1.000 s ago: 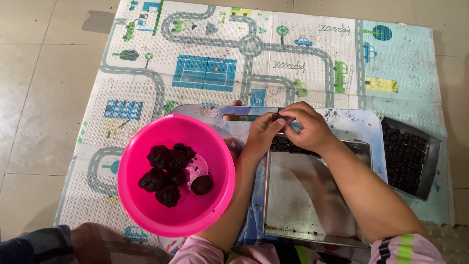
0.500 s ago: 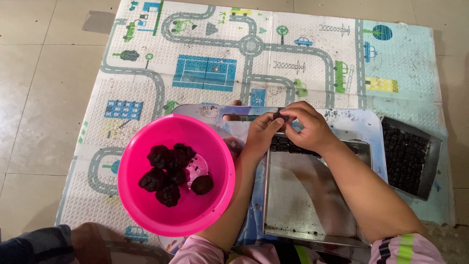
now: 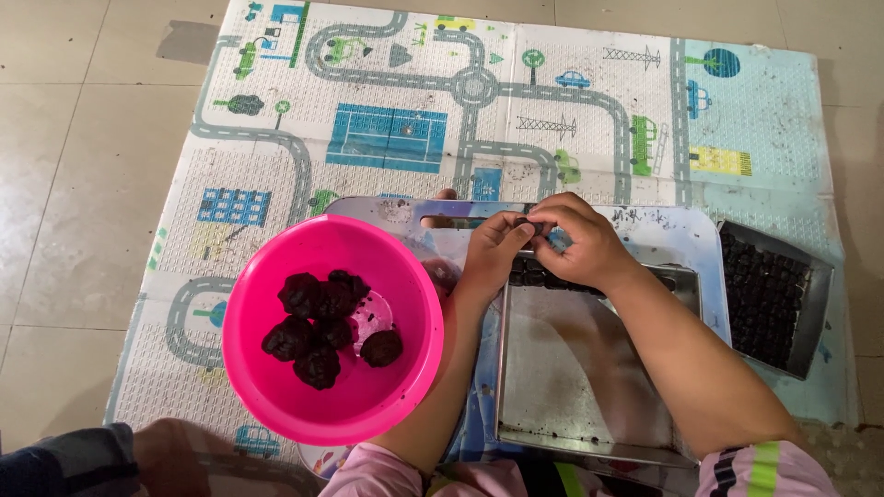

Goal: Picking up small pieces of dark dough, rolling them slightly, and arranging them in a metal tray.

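Note:
My left hand (image 3: 493, 250) and my right hand (image 3: 580, 241) meet over the far end of a steel tray (image 3: 571, 387), pinching one small dark lump (image 3: 527, 224) between their fingertips. Just below the hands a row of small dark balls (image 3: 534, 274) lies along the tray's far edge. A pink bowl (image 3: 276, 387) with several larger dark lumps (image 3: 318, 327) stands to the left of my left forearm.
The tray rests on a pale cutting board (image 3: 663, 230) on a play mat (image 3: 387, 110) printed with roads. A second steel tray (image 3: 769, 294) filled with dark balls sits at the right. Another person's knee and sleeve (image 3: 101, 460) show at the bottom left. Tiled floor surrounds the mat.

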